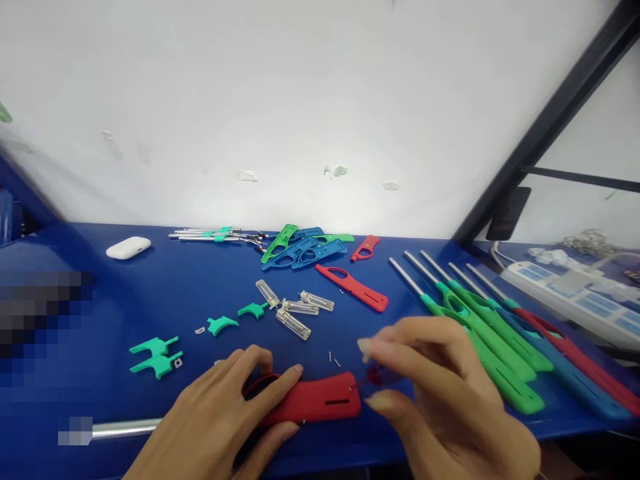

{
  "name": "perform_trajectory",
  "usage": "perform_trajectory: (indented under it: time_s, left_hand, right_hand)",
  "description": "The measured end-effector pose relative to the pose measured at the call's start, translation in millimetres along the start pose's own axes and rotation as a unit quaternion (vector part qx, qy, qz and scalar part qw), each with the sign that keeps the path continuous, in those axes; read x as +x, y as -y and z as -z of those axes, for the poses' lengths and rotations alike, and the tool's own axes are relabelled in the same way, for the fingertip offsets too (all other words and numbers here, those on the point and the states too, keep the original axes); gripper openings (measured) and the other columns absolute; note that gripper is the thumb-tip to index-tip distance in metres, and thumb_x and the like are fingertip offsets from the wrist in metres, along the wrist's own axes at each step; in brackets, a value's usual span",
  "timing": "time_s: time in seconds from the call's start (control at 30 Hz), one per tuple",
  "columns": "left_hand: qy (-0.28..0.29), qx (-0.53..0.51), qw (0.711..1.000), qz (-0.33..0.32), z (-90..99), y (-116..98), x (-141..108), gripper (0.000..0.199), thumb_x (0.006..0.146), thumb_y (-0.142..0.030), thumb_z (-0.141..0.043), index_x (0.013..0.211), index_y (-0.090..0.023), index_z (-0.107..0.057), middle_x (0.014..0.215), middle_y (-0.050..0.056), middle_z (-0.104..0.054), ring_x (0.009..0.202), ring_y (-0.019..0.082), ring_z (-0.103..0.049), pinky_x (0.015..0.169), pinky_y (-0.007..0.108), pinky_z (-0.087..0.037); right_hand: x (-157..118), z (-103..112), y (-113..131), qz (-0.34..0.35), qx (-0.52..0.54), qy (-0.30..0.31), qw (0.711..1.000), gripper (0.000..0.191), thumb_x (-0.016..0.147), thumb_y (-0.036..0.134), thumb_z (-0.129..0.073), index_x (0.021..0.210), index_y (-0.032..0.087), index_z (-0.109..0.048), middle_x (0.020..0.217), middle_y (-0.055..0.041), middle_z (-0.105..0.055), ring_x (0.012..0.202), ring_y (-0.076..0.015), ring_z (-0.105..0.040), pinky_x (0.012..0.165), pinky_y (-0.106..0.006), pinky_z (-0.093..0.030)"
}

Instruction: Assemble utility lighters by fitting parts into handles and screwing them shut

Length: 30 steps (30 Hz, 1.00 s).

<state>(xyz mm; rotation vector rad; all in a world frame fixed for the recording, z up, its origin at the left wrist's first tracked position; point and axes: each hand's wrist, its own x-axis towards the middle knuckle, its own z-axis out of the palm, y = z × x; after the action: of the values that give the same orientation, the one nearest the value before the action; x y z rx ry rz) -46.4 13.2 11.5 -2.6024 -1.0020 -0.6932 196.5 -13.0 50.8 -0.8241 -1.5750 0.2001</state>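
A red lighter body [320, 399] lies near the table's front edge, its slotted end to the right and a metal tube [125, 429] sticking out to the left. My left hand [240, 413] is closed over its trigger end, thumb and fingers pressing on it. At the slotted end, my right hand [440, 393] pinches a small dark red, partly see-through thing [375, 375], blurred, with a thin shaft reaching the red body's corner. Two small screws [333, 360] lie just behind the red body. A separate red shell half [353, 287] rests farther back.
Clear fuel tanks [293, 323] and green triggers [156, 357] lie mid-table. Blue and green shells [305, 248] and metal rods [215, 235] sit at the back, a white case [129, 248] at left. Several long lighters [500, 340] and a power strip [575, 300] are at right.
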Motion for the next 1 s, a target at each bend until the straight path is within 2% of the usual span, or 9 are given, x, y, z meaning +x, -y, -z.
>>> perform_trajectory:
  time_s: [0.1,0.2,0.27,0.4,0.53,0.63,0.73,0.87,1.0]
  left_hand:
    - [-0.008,-0.001,1.0,0.003,-0.2,0,0,0.043,0.115,-0.045,-0.037,0.132,-0.028,-0.072,0.111,0.008,-0.078,0.087,0.021,-0.081,0.07,0.031,-0.069]
    - [-0.001,-0.002,1.0,-0.003,-0.4,0,1,0.043,0.114,-0.046,-0.038,0.132,-0.027,-0.072,0.11,0.009,-0.077,0.087,0.022,-0.08,0.07,0.031,-0.069]
    - [0.001,-0.003,1.0,-0.005,-0.6,0,1,0.043,0.114,-0.045,-0.037,0.132,-0.027,-0.072,0.11,0.009,-0.077,0.086,0.022,-0.08,0.069,0.032,-0.069]
    - [-0.007,-0.011,1.0,0.002,-4.7,1,-3,0.042,0.114,-0.045,-0.037,0.134,-0.029,-0.07,0.112,0.008,-0.075,0.087,0.021,-0.079,0.07,0.031,-0.068]
    - [0.0,-0.033,0.999,0.024,-14.0,3,-12,0.042,0.114,-0.047,-0.039,0.142,-0.032,-0.067,0.118,0.008,-0.072,0.092,0.021,-0.077,0.074,0.031,-0.067]
    - [0.018,-0.044,0.998,0.041,-19.4,5,-17,0.042,0.113,-0.048,-0.042,0.148,-0.036,-0.062,0.125,0.008,-0.069,0.099,0.024,-0.076,0.078,0.034,-0.067]
    - [0.044,-0.051,0.997,0.047,-21.1,5,-18,0.043,0.11,-0.05,-0.047,0.15,-0.038,-0.059,0.127,0.008,-0.068,0.098,0.025,-0.076,0.079,0.038,-0.067]
    - [0.044,-0.048,0.997,0.041,-21.6,5,-19,0.045,0.11,-0.049,-0.047,0.152,-0.037,-0.058,0.127,0.008,-0.069,0.1,0.025,-0.076,0.079,0.037,-0.067]
    - [0.006,-0.045,0.999,0.028,-26.8,8,-23,0.044,0.111,-0.051,-0.046,0.152,-0.038,-0.057,0.125,0.007,-0.07,0.099,0.023,-0.077,0.079,0.033,-0.067]
  right_hand:
    - [2,-1,1,-0.008,0.036,0.006,0.999,0.04,0.102,0.001,-0.058,0.125,0.027,-0.078,0.108,-0.0018,-0.077,0.093,-0.0145,-0.075,0.076,-0.024,-0.064]
    - [4,0,1,0.011,0.018,-0.022,1.0,0.034,0.093,0.003,-0.075,0.116,0.027,-0.081,0.094,0.0009,-0.075,0.084,-0.0135,-0.072,0.068,-0.022,-0.061]
    - [4,1,1,0.005,0.013,-0.007,1.0,0.031,0.093,0.009,-0.078,0.118,0.028,-0.082,0.099,-0.0008,-0.074,0.086,-0.0145,-0.072,0.07,-0.023,-0.062]
    - [4,2,1,-0.019,0.047,0.035,0.998,0.039,0.104,0.005,-0.059,0.127,0.029,-0.078,0.107,-0.0027,-0.077,0.091,-0.016,-0.075,0.072,-0.025,-0.064]
    - [5,4,-1,0.0,0.009,-0.008,1.0,0.035,0.094,0.009,-0.078,0.121,0.03,-0.081,0.093,-0.0012,-0.073,0.078,-0.0155,-0.072,0.06,-0.023,-0.06]
    - [6,10,0,-0.011,0.01,0.057,0.998,0.034,0.1,0.014,-0.069,0.127,0.032,-0.079,0.105,-0.004,-0.076,0.083,-0.0176,-0.076,0.063,-0.025,-0.064]
    - [5,14,1,-0.011,0.037,0.111,0.993,0.044,0.101,0.005,-0.062,0.13,0.033,-0.076,0.105,-0.0015,-0.078,0.084,-0.0164,-0.079,0.067,-0.023,-0.067]
    - [4,12,2,0.007,-0.016,0.052,0.998,0.031,0.094,0.014,-0.079,0.12,0.032,-0.08,0.094,-0.0007,-0.074,0.076,-0.0147,-0.074,0.061,-0.022,-0.064]
    - [8,8,0,-0.017,0.008,0.077,0.997,0.027,0.108,0.019,-0.059,0.124,0.03,-0.077,0.107,-0.0036,-0.077,0.09,-0.0175,-0.078,0.063,-0.022,-0.065]
